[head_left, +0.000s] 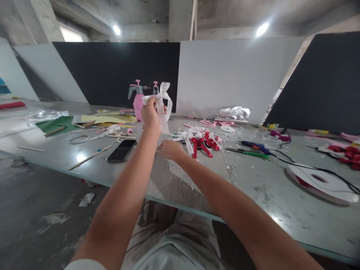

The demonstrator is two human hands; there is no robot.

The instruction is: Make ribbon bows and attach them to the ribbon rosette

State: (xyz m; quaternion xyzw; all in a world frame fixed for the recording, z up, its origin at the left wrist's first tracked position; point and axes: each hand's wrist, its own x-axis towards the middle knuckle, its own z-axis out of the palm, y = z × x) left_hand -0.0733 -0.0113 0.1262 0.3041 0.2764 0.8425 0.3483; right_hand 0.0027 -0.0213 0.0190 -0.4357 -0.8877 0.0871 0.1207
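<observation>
Raised above the table, my left hand [151, 114] pinches a white ribbon bow [164, 90] with dark lettering; its loops stand up and a tail hangs down. Below it, my right hand [171, 149] is low over the table near the tail's lower end, its fingers curled closed. What those fingers hold, if anything, I cannot make out. Just right of that hand lies a pile of white ribbon bows [194, 134] with printed letters, mixed with red ribbon bows [203, 144].
Left of my arms lie a phone [122, 150], thin sticks [90, 157] and green paper [57, 125]. A pink spray bottle [138, 107] stands behind. To the right are green-handled scissors [254, 153], a blue glue gun [254, 145] with its cable and a ribbon spool [323, 182].
</observation>
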